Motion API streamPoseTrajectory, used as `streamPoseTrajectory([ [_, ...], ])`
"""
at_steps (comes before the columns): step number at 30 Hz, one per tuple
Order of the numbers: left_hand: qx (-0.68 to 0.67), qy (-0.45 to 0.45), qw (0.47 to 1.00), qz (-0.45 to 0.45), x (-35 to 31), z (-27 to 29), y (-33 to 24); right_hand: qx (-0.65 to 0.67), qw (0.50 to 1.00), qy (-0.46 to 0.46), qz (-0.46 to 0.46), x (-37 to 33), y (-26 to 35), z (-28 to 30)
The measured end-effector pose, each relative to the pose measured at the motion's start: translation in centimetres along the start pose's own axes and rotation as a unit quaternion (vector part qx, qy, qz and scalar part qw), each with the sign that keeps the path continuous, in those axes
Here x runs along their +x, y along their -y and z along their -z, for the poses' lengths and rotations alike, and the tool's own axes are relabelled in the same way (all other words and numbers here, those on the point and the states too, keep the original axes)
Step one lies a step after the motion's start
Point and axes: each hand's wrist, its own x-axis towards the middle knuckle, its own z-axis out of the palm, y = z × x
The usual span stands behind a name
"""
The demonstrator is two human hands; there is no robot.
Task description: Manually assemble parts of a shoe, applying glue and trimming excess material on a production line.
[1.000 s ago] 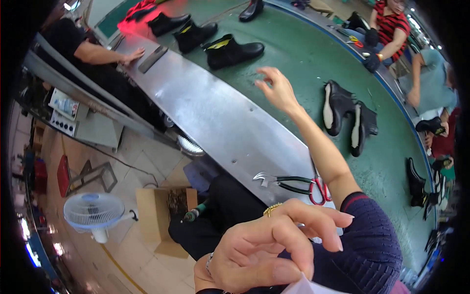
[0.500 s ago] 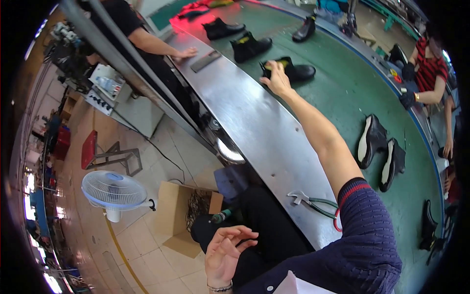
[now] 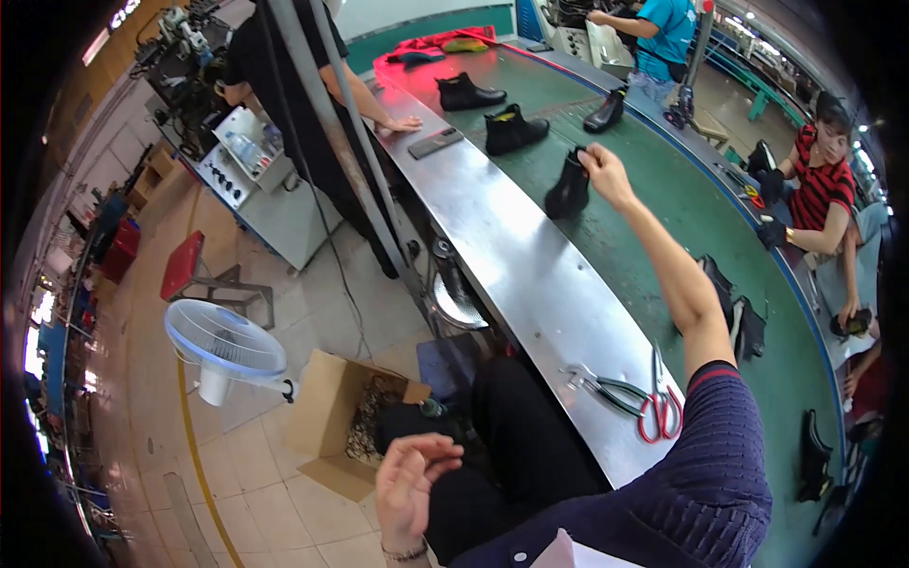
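Observation:
A black ankle boot (image 3: 568, 187) hangs toe down from my right hand (image 3: 606, 174), which pinches it by the top of its shaft above the green belt (image 3: 653, 204). My left hand (image 3: 409, 488) is raised over my lap with its fingers loosely bent and apart, holding nothing. Beside my right upper arm, green-handled pincers (image 3: 606, 391) and red-handled scissors (image 3: 661, 402) lie on the steel ledge (image 3: 516, 241). Farther up the belt stand another black boot (image 3: 516, 130) and several more. Part of a boot pair (image 3: 748, 327) shows behind my right forearm.
A dark flat bar (image 3: 436, 142) lies on the ledge near a co-worker's hand (image 3: 402, 124). At left stand a fan (image 3: 225, 338), a red stool (image 3: 183, 265) and an open carton (image 3: 327, 402). Across the belt, a person in a striped shirt (image 3: 822, 185) works in dark gloves.
My right hand has lifted the boot off the belt and turned it toe down. The view has shifted, and the scissors beside the pincers now show. My left hand stays raised.

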Motion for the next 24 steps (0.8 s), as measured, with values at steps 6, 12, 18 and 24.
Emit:
streamPoseTrajectory([
  [6, 0.293, 0.098, 0.946, -0.094, 6.0, -2.9, 0.3, 0.206, 0.966, 0.156, -0.024, -8.5, 18.5, 6.8],
  [12, 0.21, 0.267, 0.935, -0.107, 5.3, -3.8, 2.2, 0.302, 0.865, 0.398, -0.054, -17.1, 25.9, 4.6],
  [18, 0.182, 0.168, 0.968, -0.037, 0.1, 2.8, 8.9, 0.212, 0.859, 0.463, -0.046, -21.3, 24.9, -1.2],
  [24, 0.148, 0.128, 0.98, -0.033, -2.5, 4.5, 11.4, 0.209, 0.897, 0.383, 0.072, -23.5, 22.9, -4.8],
])
